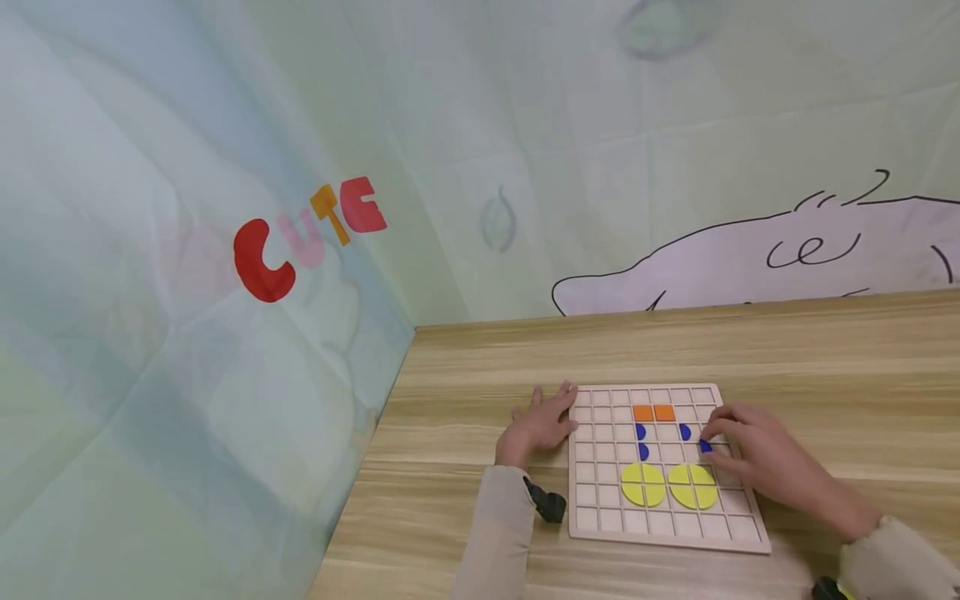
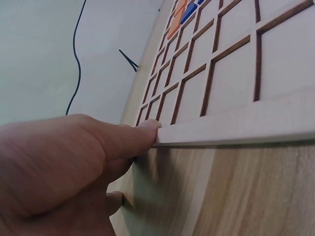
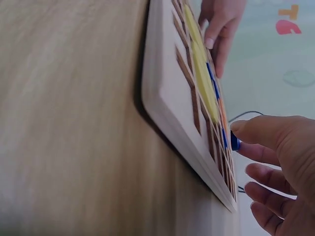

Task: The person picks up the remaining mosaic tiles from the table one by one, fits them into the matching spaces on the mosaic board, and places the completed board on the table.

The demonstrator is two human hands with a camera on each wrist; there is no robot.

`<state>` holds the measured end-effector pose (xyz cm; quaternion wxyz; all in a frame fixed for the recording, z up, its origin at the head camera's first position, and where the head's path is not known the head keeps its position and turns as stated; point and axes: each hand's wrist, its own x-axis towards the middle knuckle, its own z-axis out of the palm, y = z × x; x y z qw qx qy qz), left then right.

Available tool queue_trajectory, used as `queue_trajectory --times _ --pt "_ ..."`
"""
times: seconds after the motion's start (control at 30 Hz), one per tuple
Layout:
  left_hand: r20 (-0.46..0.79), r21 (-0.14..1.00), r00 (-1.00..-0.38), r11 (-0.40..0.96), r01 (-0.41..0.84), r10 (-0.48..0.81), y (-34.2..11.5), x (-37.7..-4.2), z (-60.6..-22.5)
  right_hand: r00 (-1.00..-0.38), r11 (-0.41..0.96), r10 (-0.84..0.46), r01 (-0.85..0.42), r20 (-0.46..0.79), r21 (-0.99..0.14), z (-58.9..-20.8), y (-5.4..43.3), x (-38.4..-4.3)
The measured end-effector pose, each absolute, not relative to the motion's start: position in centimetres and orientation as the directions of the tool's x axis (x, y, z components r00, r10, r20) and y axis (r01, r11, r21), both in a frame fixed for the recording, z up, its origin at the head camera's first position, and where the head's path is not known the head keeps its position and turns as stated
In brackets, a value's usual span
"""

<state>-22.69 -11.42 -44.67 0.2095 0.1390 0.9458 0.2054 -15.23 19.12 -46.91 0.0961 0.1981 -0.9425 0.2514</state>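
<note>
A pale wooden grid board [image 1: 667,542] lies flat on the table. My right hand [image 1: 776,458] is over its right side, pinching a blue half-circle piece [image 3: 236,142] between thumb and index finger; the other fingers are loosely bent. At the upper left corner, my left hand [image 1: 542,423] rests against the board's edge, thumb tip [image 2: 150,124] touching it and fingers spread out. Two orange squares [image 1: 653,412] sit side by side in an upper row. Below them are three blue half-circles [image 1: 685,432]. Lower down, yellow quarter pieces form two circles [image 1: 643,485].
The wood-grain table [image 1: 450,379] runs back to a printed cloth backdrop [image 1: 750,258] with a cartoon outline. Along the left side hangs another cloth with coloured letters [image 1: 262,262]. A dark wrist strap [image 1: 547,502] sits at the left sleeve.
</note>
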Motion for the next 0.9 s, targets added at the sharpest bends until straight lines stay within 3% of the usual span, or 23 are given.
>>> queue_trajectory --times 0.9 --pt "-0.323 0.452 -0.879 0.873 0.182 0.35 -11.41 -22.63 -44.69 -0.873 0.805 -0.351 -0.466 0.34 -0.366 -47.87 18.13 -15.39"
